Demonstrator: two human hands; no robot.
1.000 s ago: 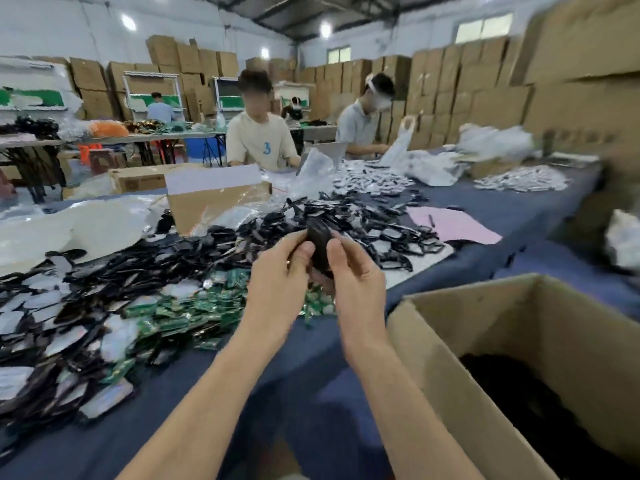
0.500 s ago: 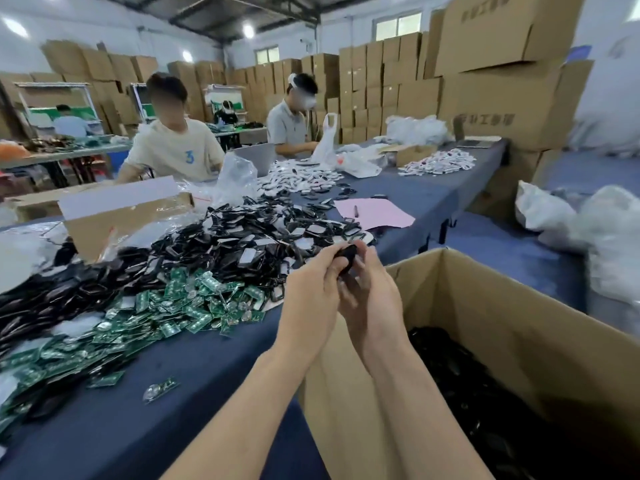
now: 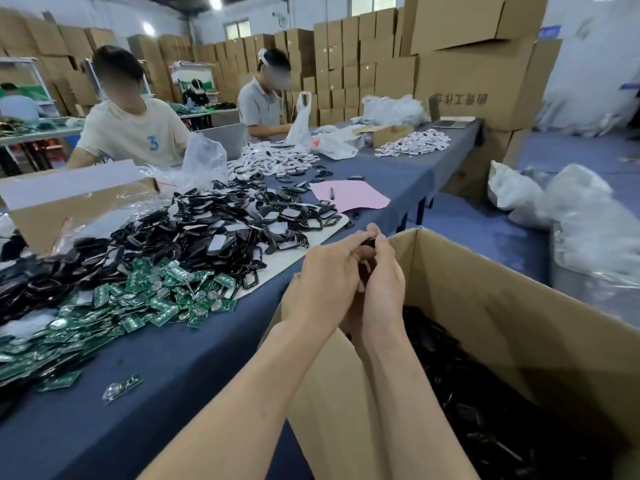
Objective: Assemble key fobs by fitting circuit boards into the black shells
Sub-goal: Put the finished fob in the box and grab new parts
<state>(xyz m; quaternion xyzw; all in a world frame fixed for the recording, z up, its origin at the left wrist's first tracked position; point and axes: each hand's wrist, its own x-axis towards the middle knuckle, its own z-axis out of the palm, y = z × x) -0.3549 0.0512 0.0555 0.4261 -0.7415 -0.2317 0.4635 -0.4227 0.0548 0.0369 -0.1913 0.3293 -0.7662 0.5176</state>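
- Left hand: fingers curled, tips pinching a small black fob at its upper edge.
- Right hand: pressed close against the left, fingers curled round the same fob from the other side; only a sliver of black visible between the tips.
- Impossible to tell whether the shell is fully closed over its board; hidden by the fingers.
- Fob held up at fingertip height, over the near corner of the box, which sits right of and below the hands.
- Dark heap of finished fobs inside the box, under the right forearm.
- Left of the hands, on the counter: green boards in a loose pile; black shells heaped just beyond them.
- Handling, as a judgement: light, rigid plastic, smooth and probably a little slippery; small enough to vanish in a two-hand pinch.
- Best taken by the long edges of the shell, thumbs on the flat face, pressing evenly round the rim to seat it; no hard squeeze over the middle, above the board.
- Boards thin and stiff, likely fragile at the components: lift by the edges, fingertips off the faces.
- Step in hand, as a guess: last press on the shell, then a drop into the box below.
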